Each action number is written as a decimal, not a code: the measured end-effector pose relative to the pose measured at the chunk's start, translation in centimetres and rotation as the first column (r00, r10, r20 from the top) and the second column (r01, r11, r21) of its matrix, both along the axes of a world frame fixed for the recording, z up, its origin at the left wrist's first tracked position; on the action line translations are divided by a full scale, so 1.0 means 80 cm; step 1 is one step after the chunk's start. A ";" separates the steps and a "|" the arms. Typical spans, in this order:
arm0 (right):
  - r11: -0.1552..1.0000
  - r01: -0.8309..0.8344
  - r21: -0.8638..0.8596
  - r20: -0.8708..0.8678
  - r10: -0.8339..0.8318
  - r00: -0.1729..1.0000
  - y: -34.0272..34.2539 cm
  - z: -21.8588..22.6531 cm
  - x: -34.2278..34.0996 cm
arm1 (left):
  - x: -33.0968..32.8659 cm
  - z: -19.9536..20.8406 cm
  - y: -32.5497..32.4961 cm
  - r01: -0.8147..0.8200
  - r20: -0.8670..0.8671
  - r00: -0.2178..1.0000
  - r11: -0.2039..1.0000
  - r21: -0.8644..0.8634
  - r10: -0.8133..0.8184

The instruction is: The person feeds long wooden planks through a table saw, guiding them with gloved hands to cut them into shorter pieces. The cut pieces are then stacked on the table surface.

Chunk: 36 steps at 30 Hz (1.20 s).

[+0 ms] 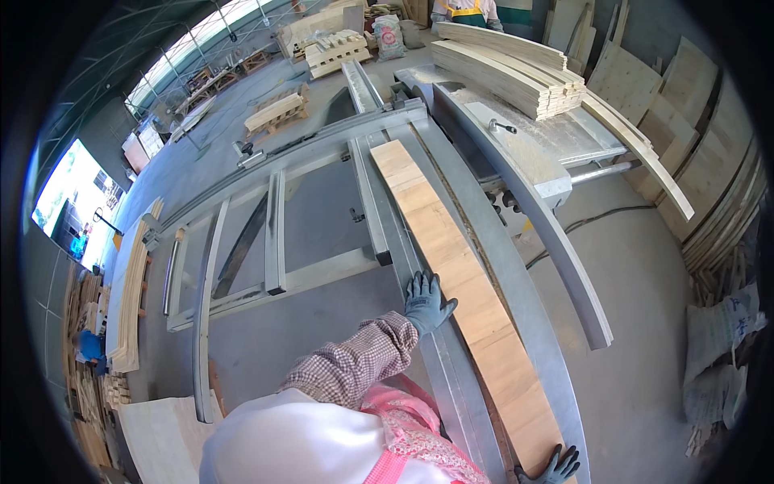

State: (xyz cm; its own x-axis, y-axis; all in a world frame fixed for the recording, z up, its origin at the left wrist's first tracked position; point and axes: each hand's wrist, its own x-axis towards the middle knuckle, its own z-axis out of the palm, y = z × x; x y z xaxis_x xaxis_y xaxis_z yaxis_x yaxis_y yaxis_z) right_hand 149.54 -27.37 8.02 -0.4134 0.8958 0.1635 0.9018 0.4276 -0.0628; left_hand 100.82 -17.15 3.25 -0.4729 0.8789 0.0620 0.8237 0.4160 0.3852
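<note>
A long, pale wooden board [463,278] lies lengthwise on the grey metal bed of a sliding table saw [528,323]. My left hand [427,305], in a blue-grey glove, rests flat beside the board's left edge. Its fingers are stretched out over the metal and its thumb reaches to the wood. At the board's near end is my gloved right hand [555,466], fingers spread, partly cut off by the lower edge of the picture. A checked sleeve [355,363] covers my left forearm.
Left of the bed extends a metal support frame [276,234]. A long metal fence [556,242] runs to the right. Beyond it, curved plywood strips [508,77] are stacked on the machine top. A person [468,12] stands at the back. Sheets [681,97] lean along the right wall.
</note>
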 end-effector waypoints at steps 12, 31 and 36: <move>0.997 0.074 0.027 0.136 -0.077 0.988 0.037 -0.010 0.073 | 0.076 -0.038 0.108 0.085 0.130 0.987 0.990 0.115 -0.100; 0.546 0.716 -0.434 0.467 -0.544 0.698 0.116 0.013 0.146 | 0.124 -0.033 0.181 0.044 0.068 0.996 0.983 0.178 -0.057; 0.619 0.672 -0.407 0.337 -0.582 0.740 0.160 -0.009 0.176 | 0.114 -0.034 0.209 0.072 0.030 0.996 0.982 0.177 -0.079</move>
